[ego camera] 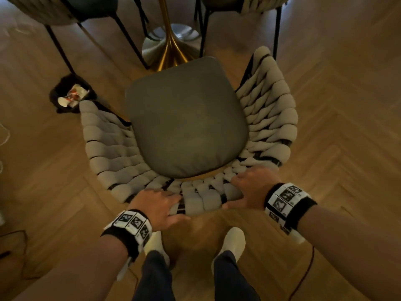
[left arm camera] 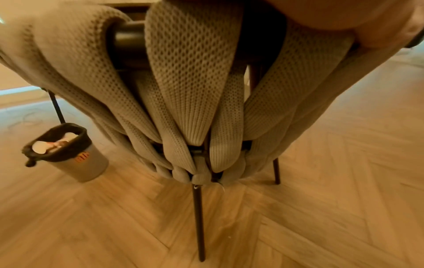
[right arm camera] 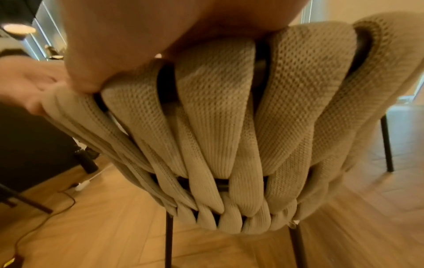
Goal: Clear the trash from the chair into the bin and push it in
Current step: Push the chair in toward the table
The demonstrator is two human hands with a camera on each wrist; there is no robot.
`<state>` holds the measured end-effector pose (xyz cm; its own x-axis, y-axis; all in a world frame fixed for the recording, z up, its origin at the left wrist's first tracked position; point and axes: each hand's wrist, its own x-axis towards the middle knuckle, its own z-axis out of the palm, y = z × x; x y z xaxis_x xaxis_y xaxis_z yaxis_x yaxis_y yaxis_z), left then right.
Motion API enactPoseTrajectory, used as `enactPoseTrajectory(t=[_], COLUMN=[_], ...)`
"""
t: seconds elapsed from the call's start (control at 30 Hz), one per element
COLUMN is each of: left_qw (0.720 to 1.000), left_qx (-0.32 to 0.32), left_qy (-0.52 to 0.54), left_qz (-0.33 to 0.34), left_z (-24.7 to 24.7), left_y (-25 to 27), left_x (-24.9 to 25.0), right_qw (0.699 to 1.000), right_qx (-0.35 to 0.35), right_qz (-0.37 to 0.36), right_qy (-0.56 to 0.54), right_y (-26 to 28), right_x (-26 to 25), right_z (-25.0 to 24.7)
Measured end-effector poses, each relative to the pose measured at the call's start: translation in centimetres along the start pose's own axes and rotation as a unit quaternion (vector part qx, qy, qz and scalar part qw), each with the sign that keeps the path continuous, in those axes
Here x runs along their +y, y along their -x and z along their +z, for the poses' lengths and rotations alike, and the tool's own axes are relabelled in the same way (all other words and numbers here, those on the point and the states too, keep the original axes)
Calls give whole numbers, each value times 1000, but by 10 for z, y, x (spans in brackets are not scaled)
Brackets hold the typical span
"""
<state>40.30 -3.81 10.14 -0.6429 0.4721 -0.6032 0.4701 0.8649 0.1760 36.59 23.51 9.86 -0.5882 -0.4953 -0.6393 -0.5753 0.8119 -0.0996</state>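
The person stands right behind the chair (ego camera: 191, 118), both hands on the top edge of its woven backrest. The left hand (ego camera: 156, 205) grips the rim near the middle, fingers curled over the padded straps and thumb underneath at the back. The right hand (ego camera: 249, 187) grips the same rim just to the right of it, fingers wrapped over the top and thumb pressed against the outer side. From the right wrist view, that thumb (right arm camera: 91, 59) pushes into the knitted straps.

The grey seat cushion (ego camera: 186, 127) faces a table's gold pedestal (ego camera: 171, 44), whose round base sits just beyond the front edge of the seat. The bin (ego camera: 71, 94) stands on the wooden floor (ego camera: 336, 127) beside the chair's left arm, lined with a black bag, with white and red trash (ego camera: 73, 95) inside. Two other chairs (ego camera: 65, 9) stand further back around the pedestal.
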Motion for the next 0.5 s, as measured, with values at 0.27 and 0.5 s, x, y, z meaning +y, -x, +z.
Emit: enactPoseTrajectory(t=[0.27,0.5], left_qw=[998,999], left_qx=[-25,-9], left_qy=[-44,-43], left_qz=[37,3], left_z=[-7,-10], left_y=[28,31], left_x=[-135,-180], right_qw=[998,995], right_qx=[-16,-14], right_qz=[56,102], right_qy=[21,-12], right_y=[-60,-84], right_x=[-57,-96], right_z=[-43,-65])
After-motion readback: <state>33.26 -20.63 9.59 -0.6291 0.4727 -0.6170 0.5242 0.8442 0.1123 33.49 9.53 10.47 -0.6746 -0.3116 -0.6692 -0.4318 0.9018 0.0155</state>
